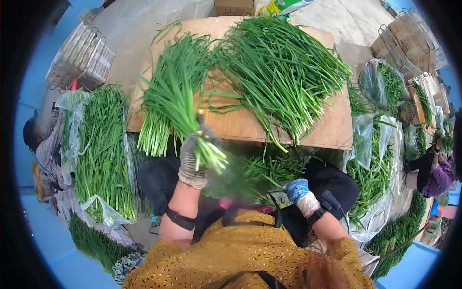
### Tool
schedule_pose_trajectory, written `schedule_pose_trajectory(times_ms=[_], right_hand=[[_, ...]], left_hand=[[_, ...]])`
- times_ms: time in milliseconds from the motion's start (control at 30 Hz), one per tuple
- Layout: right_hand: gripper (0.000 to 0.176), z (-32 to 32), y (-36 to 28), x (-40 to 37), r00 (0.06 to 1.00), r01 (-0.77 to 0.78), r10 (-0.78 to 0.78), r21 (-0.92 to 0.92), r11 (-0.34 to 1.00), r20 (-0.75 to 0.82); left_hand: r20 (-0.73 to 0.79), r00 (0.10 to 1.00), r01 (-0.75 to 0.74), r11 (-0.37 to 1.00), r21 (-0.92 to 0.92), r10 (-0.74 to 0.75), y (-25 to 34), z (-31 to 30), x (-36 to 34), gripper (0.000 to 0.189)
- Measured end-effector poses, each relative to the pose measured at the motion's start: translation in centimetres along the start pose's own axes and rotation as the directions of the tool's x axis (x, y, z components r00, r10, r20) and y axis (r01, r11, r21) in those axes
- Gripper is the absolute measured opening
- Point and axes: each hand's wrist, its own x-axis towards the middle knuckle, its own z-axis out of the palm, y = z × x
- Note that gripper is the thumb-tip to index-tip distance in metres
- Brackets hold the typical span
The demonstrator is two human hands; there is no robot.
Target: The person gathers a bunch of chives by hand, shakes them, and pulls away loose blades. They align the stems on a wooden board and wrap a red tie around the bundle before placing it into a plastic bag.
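My left hand (193, 156), in a grey-and-white knit glove, is closed around a bunch of garlic chives (185, 103). The pale cut ends point toward me and the green leaves fan away over the board. Behind that bunch lies a smaller pile of chives (153, 137) on the left of the wooden board (332, 130). A larger loose pile of chives (284, 72) covers the board's right side. My right hand (299, 192), in a blue-and-white patterned glove, is low by my right knee, its fingers curled and partly hidden. Green leaves blur between my hands.
Loose leaves (274, 168) lie below the board's near edge. Plastic-lined containers of chives stand at left (101, 149) and right (370, 168). Stacked crates (84, 58) are at the back left, more crates (404, 43) at the back right. Another person (435, 173) works at far right.
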Motion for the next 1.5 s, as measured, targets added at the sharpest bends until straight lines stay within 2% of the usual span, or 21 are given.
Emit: schedule_pose_trajectory(times_ms=[100,167,233,267,300,367,400,433,500,567,633,700,733,867,967,1033,1100,1233,1367,1433,1500], right_hand=[[0.049,-4.8,0.0,-0.4,0.903,-0.021,0.247,0.539,0.842,-0.351],[0.053,-5.2,-1.5,2.0,0.786,0.259,0.359,0.796,0.547,-0.503],[0.040,-7.1,-4.2,3.2,0.882,0.455,0.280,0.838,-0.300,-0.378],[0.028,-6.5,-4.8,5.4,0.873,0.477,0.307,0.798,-0.368,-0.380],[0.019,-7.0,-5.4,4.0,0.865,0.468,0.355,0.825,-0.317,-0.355],[0.014,-2.4,-7.2,6.2,0.549,0.531,0.507,0.745,0.403,-0.665],[0.015,-1.9,-7.6,4.5,0.733,0.288,0.242,0.612,0.737,-0.636],[0.017,-1.4,-7.3,2.7,0.895,0.102,0.035,0.280,0.955,-0.444],[0.014,2.1,-5.7,0.8,0.971,0.186,-0.168,0.101,0.977,-0.168],[0.015,3.4,-4.8,2.0,0.956,0.057,-0.026,0.098,0.994,-0.291],[0.017,-5.8,-3.7,-3.8,0.609,0.129,0.219,0.368,0.921,-0.763],[0.023,-10.0,-2.3,-4.5,0.167,0.259,0.374,0.406,0.876,-0.912],[0.031,-10.0,-1.6,-3.2,0.140,0.161,0.426,0.445,0.881,-0.894],[0.015,-8.5,-3.1,0.4,0.425,0.423,0.489,0.645,0.637,-0.762],[0.013,-8.6,-7.5,-0.3,0.492,0.645,0.484,0.676,0.356,-0.724],[0.016,-8.9,-8.2,-1.8,0.472,0.577,0.409,0.625,0.527,-0.781],[0.018,-8.8,-7.4,-2.4,0.499,0.655,0.378,0.625,0.423,-0.779],[0.034,-10.2,-6.3,-5.4,-0.022,0.668,0.474,0.340,0.663,-0.880],[0.055,-11.0,-8.1,-4.1,-0.080,0.591,0.333,0.224,0.775,-0.939],[0.054,-11.3,-9.1,-2.2,-0.015,0.597,0.376,0.293,0.746,-0.926],[0.056,-11.2,-9.9,-1.2,0.064,0.725,0.482,0.373,0.579,-0.874]], left_hand=[[-0.262,0.962,0.162,0.932,0.325,-0.076,-1.0,-0.7,0.0,0.058],[-0.299,0.951,0.186,0.914,0.361,-0.075,-2.4,-2.2,0.3,0.060],[-0.334,0.926,0.304,0.870,0.388,-0.175,-3.2,-2.6,0.5,0.058],[-0.375,0.908,0.343,0.845,0.409,-0.187,-3.7,-1.8,0.6,0.054],[-0.373,0.910,0.336,0.850,0.406,-0.181,-3.9,-1.5,0.8,0.053],[-0.376,0.912,0.318,0.860,0.399,-0.163,-3.9,-1.2,0.8,0.052],[-0.367,0.911,0.319,0.882,0.347,-0.186,-3.8,-0.5,0.8,0.050],[-0.374,0.911,0.320,0.874,0.366,-0.177,-3.5,-0.8,0.9,0.050],[-0.384,0.909,0.322,0.857,0.402,-0.161,-3.1,-1.7,1.2,0.050],[-0.438,0.887,0.358,0.814,0.458,-0.144,-3.3,-1.6,1.2,0.048],[-0.490,0.858,0.399,0.797,0.452,-0.152,-3.9,-1.4,1.0,0.047],[-0.488,0.847,0.451,0.768,0.454,-0.210,-4.3,-2.8,0.9,0.047],[-0.500,0.830,0.482,0.769,0.419,-0.248,-4.5,-2.3,0.7,0.048],[-0.477,0.837,0.468,0.804,0.367,-0.269,-5.6,-2.1,0.6,0.043],[-0.428,0.829,0.497,0.824,0.272,-0.360,-5.6,-2.4,0.8,0.037],[-0.437,0.834,0.496,0.804,0.329,-0.336,-5.6,-3.3,0.7,0.036],[-0.443,0.831,0.484,0.831,0.276,-0.337,-5.7,-3.3,0.2,0.035],[-0.479,0.828,0.401,0.905,0.140,-0.293,-6.4,-1.4,0.0,0.033],[-0.477,0.836,0.419,0.877,0.235,-0.272,-7.7,1.5,0.1,0.026],[-0.382,0.896,0.330,0.914,0.234,-0.226,-9.2,1.3,-0.1,0.025],[-0.411,0.865,0.402,0.888,0.222,-0.289,-8.6,0.8,0.2,0.025]])
